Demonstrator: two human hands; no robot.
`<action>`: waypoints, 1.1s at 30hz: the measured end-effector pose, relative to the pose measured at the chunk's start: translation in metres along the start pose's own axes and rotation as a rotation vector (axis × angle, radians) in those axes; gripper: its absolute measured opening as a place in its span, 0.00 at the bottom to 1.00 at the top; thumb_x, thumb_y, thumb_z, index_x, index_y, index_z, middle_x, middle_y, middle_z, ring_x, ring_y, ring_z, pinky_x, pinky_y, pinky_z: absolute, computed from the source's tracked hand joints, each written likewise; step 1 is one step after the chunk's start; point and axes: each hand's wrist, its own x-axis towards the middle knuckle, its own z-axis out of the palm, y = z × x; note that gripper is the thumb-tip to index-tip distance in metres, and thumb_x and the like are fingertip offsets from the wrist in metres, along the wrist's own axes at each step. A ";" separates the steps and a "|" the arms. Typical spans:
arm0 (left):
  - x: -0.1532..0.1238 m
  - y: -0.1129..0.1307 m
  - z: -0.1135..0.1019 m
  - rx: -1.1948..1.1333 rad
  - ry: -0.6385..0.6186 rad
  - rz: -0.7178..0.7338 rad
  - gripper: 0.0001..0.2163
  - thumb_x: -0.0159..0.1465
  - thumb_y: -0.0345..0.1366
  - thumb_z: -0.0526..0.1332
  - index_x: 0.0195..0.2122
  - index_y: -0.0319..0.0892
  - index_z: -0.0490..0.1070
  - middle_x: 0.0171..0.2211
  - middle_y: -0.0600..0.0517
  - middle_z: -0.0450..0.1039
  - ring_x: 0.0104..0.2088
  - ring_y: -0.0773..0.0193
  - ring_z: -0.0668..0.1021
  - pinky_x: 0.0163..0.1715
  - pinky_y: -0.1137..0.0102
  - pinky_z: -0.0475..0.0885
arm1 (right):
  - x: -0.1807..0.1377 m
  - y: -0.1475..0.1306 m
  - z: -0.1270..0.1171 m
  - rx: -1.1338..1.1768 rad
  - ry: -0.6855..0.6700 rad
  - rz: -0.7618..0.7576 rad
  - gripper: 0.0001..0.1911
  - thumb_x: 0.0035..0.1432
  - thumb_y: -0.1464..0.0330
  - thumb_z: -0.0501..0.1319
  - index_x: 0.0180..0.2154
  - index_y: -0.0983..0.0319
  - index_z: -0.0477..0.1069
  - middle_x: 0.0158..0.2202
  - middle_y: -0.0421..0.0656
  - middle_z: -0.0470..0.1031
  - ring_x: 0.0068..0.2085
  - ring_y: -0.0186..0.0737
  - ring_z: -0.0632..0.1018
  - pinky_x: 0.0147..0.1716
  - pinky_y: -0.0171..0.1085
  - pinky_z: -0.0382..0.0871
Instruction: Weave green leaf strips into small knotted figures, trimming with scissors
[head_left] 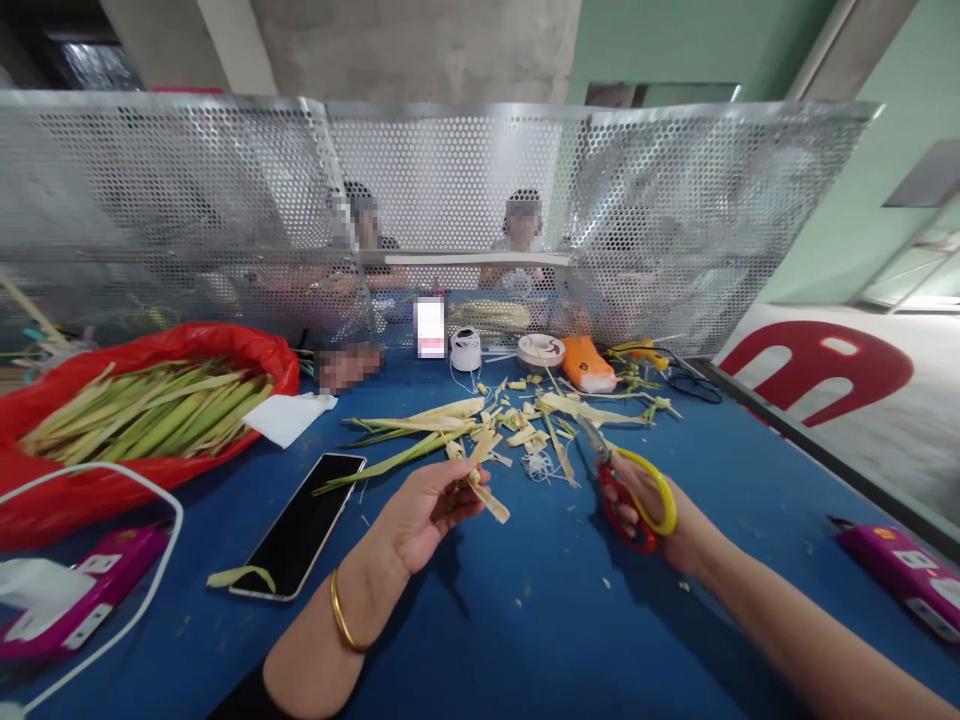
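My left hand [427,515] is closed, pinching a small knotted piece of pale dried leaf strip [491,500], whose ends stick out past the fingers. In my right hand [637,505] is a pair of scissors [646,480] with red and yellow handles, its blades pointing up and left. The scissors and the leaf piece are apart. Beyond both hands, cut leaf scraps [525,430] and long green-yellow leaf strips [412,435] lie on the blue table [517,640]. A small tangle of white thread [541,465] rests among the scraps.
At left are a red bag [281,345] of leaves, a phone [307,525] and a purple power strip [112,580]; another strip [900,570] lies right. Behind stand a thread spool [466,350], tape roll [541,350], orange packet [587,362] and perforated metal screen [457,160], with people beyond.
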 end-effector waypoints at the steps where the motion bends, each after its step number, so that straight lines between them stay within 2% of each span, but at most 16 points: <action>1: 0.000 0.000 0.000 -0.003 -0.009 -0.010 0.06 0.53 0.33 0.67 0.30 0.36 0.77 0.30 0.47 0.79 0.25 0.68 0.77 0.27 0.75 0.75 | 0.006 -0.004 -0.006 -0.125 0.061 -0.028 0.23 0.56 0.48 0.57 0.25 0.60 0.62 0.12 0.32 0.59 0.12 0.30 0.63 0.12 0.29 0.57; 4: 0.002 -0.001 -0.003 -0.025 -0.021 -0.022 0.06 0.53 0.32 0.67 0.30 0.36 0.77 0.30 0.47 0.79 0.25 0.68 0.77 0.27 0.74 0.75 | 0.024 -0.017 -0.019 -0.545 0.177 -0.120 0.20 0.57 0.50 0.56 0.31 0.61 0.67 0.16 0.37 0.67 0.16 0.36 0.69 0.16 0.34 0.61; 6: 0.002 0.000 -0.004 -0.028 -0.016 -0.022 0.06 0.53 0.32 0.67 0.30 0.36 0.78 0.30 0.47 0.79 0.26 0.67 0.77 0.28 0.74 0.75 | 0.034 -0.023 -0.023 -1.034 0.277 -0.219 0.17 0.59 0.57 0.56 0.42 0.62 0.70 0.28 0.45 0.76 0.26 0.44 0.77 0.24 0.37 0.66; 8: 0.000 0.001 -0.004 -0.013 -0.003 -0.023 0.06 0.53 0.33 0.67 0.30 0.36 0.78 0.30 0.47 0.79 0.26 0.67 0.77 0.28 0.74 0.75 | 0.040 -0.025 -0.023 -1.422 0.317 -0.256 0.17 0.60 0.63 0.55 0.48 0.63 0.69 0.37 0.51 0.78 0.35 0.51 0.79 0.29 0.40 0.67; 10: -0.002 0.001 -0.003 0.019 0.009 -0.017 0.05 0.52 0.33 0.67 0.29 0.37 0.78 0.30 0.47 0.79 0.27 0.66 0.77 0.28 0.74 0.75 | 0.040 -0.025 -0.018 -1.577 0.308 -0.255 0.15 0.60 0.68 0.55 0.47 0.66 0.71 0.39 0.57 0.76 0.37 0.56 0.79 0.31 0.44 0.68; 13: -0.005 -0.001 0.001 0.098 -0.001 0.017 0.05 0.52 0.34 0.67 0.28 0.37 0.78 0.29 0.47 0.79 0.27 0.66 0.77 0.28 0.74 0.74 | 0.029 -0.028 0.002 -1.580 0.300 -0.304 0.10 0.58 0.73 0.56 0.39 0.69 0.74 0.41 0.63 0.74 0.44 0.61 0.76 0.37 0.49 0.68; 14: -0.006 -0.003 0.003 0.129 -0.017 0.029 0.06 0.52 0.34 0.67 0.28 0.37 0.78 0.29 0.47 0.79 0.27 0.66 0.77 0.28 0.74 0.74 | 0.023 -0.030 0.012 -1.563 0.279 -0.362 0.10 0.59 0.73 0.55 0.39 0.67 0.75 0.43 0.61 0.74 0.47 0.59 0.75 0.42 0.50 0.67; 15: -0.006 -0.004 0.004 0.156 -0.035 0.040 0.06 0.52 0.35 0.67 0.28 0.37 0.78 0.28 0.47 0.78 0.27 0.66 0.77 0.29 0.74 0.74 | 0.017 -0.032 0.024 -1.447 0.179 -0.474 0.10 0.58 0.73 0.56 0.38 0.65 0.75 0.44 0.59 0.74 0.48 0.57 0.74 0.46 0.50 0.66; 16: -0.006 -0.006 0.006 0.179 -0.056 0.046 0.06 0.52 0.35 0.67 0.28 0.37 0.77 0.28 0.48 0.78 0.27 0.66 0.77 0.29 0.74 0.74 | 0.011 -0.034 0.037 -1.246 0.002 -0.571 0.10 0.58 0.73 0.57 0.40 0.63 0.75 0.45 0.54 0.75 0.48 0.53 0.74 0.48 0.48 0.65; 17: -0.006 -0.008 0.006 0.195 -0.073 0.051 0.06 0.52 0.35 0.67 0.28 0.37 0.77 0.28 0.48 0.78 0.26 0.66 0.77 0.29 0.74 0.73 | 0.006 -0.035 0.050 -0.991 -0.203 -0.596 0.11 0.58 0.71 0.58 0.42 0.61 0.75 0.46 0.50 0.76 0.48 0.49 0.75 0.49 0.45 0.66; 19: -0.005 -0.010 0.007 0.209 -0.099 0.046 0.07 0.51 0.35 0.67 0.28 0.37 0.77 0.27 0.49 0.78 0.26 0.67 0.76 0.28 0.75 0.72 | 0.000 -0.033 0.076 -0.518 -0.480 -0.471 0.12 0.55 0.70 0.59 0.42 0.61 0.75 0.42 0.45 0.78 0.45 0.45 0.77 0.49 0.42 0.68; 20: -0.005 -0.011 0.006 0.206 -0.107 0.041 0.07 0.51 0.35 0.67 0.28 0.37 0.77 0.27 0.49 0.77 0.26 0.67 0.76 0.27 0.75 0.72 | -0.002 -0.030 0.086 -0.357 -0.528 -0.420 0.12 0.53 0.70 0.60 0.41 0.62 0.75 0.41 0.44 0.79 0.45 0.44 0.77 0.49 0.42 0.67; 23: -0.005 -0.011 0.006 0.192 -0.127 0.013 0.07 0.50 0.35 0.67 0.28 0.36 0.77 0.27 0.49 0.77 0.25 0.68 0.76 0.27 0.76 0.71 | -0.001 -0.015 0.104 -0.169 -0.485 -0.345 0.08 0.50 0.69 0.62 0.33 0.62 0.76 0.32 0.41 0.79 0.39 0.41 0.77 0.45 0.41 0.68; 26: -0.005 -0.010 0.006 0.192 -0.153 -0.001 0.08 0.50 0.35 0.67 0.28 0.36 0.77 0.26 0.49 0.77 0.25 0.68 0.76 0.27 0.75 0.71 | 0.002 -0.003 0.103 -0.102 -0.424 -0.271 0.06 0.49 0.67 0.63 0.27 0.63 0.76 0.26 0.39 0.76 0.32 0.38 0.75 0.38 0.38 0.68; 31: -0.003 -0.012 0.008 0.229 -0.142 -0.009 0.08 0.52 0.36 0.67 0.28 0.35 0.76 0.27 0.49 0.76 0.26 0.68 0.75 0.28 0.75 0.72 | 0.001 -0.003 0.094 0.091 -0.347 -0.157 0.12 0.48 0.61 0.67 0.25 0.63 0.73 0.26 0.40 0.74 0.32 0.36 0.75 0.39 0.37 0.68; 33: -0.003 -0.013 0.008 0.231 -0.130 -0.007 0.09 0.51 0.36 0.67 0.29 0.35 0.76 0.27 0.49 0.76 0.26 0.68 0.75 0.28 0.74 0.72 | -0.001 -0.007 0.093 0.162 -0.333 -0.101 0.14 0.49 0.58 0.66 0.27 0.62 0.71 0.27 0.39 0.74 0.29 0.34 0.75 0.35 0.36 0.68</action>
